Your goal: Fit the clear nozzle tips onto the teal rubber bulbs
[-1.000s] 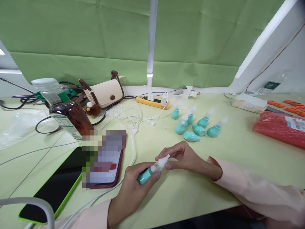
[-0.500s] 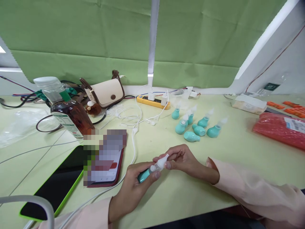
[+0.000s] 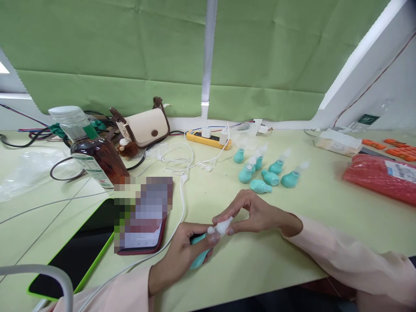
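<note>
My left hand (image 3: 183,253) is wrapped round a teal bulb (image 3: 199,255) near the table's front edge, its thumb on the clear neck. A white, translucent tip (image 3: 224,225) rises from the neck toward the upper right. The fingers and thumb of my right hand (image 3: 251,212) are closed in a pinch around that tip. Behind my right hand, several teal bulbs with clear tips (image 3: 245,173) stand on the table. Two teal bulbs lie on their sides in front of them, one of them nearest my right hand (image 3: 260,186).
Two phones (image 3: 78,247) lie at the left, by a tilted-looking dark bottle (image 3: 99,160). Farther back are a cream bag (image 3: 146,125), a yellow power strip (image 3: 208,139) and white cables (image 3: 183,203). A red package (image 3: 377,177) and orange items (image 3: 403,151) lie right.
The teal bulb has tilted more in my left hand, showing more of its lower body. My right hand has lifted its knuckles and shifted slightly, its fingers still at the white tip.
</note>
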The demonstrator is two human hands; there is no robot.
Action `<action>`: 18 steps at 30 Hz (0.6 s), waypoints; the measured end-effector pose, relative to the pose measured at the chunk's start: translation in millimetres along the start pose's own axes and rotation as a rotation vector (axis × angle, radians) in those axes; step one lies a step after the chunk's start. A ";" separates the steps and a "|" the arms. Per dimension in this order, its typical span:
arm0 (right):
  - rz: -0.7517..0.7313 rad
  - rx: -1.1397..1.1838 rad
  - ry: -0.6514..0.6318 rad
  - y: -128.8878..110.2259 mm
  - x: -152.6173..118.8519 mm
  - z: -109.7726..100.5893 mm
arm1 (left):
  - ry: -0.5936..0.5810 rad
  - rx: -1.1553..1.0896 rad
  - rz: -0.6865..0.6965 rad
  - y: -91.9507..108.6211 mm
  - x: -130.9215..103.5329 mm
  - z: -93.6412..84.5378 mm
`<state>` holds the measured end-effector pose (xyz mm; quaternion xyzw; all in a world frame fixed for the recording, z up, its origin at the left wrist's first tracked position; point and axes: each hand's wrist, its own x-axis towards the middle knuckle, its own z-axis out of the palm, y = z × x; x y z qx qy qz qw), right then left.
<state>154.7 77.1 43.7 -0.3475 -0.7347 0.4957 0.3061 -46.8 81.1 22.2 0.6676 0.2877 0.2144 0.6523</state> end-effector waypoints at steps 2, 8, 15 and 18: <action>0.016 0.004 -0.019 -0.3 -0.7 -1.6 | -0.001 0.035 0.031 1.2 0.4 0.9; 0.020 0.054 -0.003 6.6 1.0 1.2 | 0.062 0.132 0.105 2.1 0.1 2.1; -0.046 0.061 0.082 4.8 0.0 8.3 | 0.074 0.156 0.134 -0.7 0.0 -0.7; -0.110 0.065 0.139 2.3 0.4 13.3 | 0.102 0.172 0.166 2.4 0.0 -3.0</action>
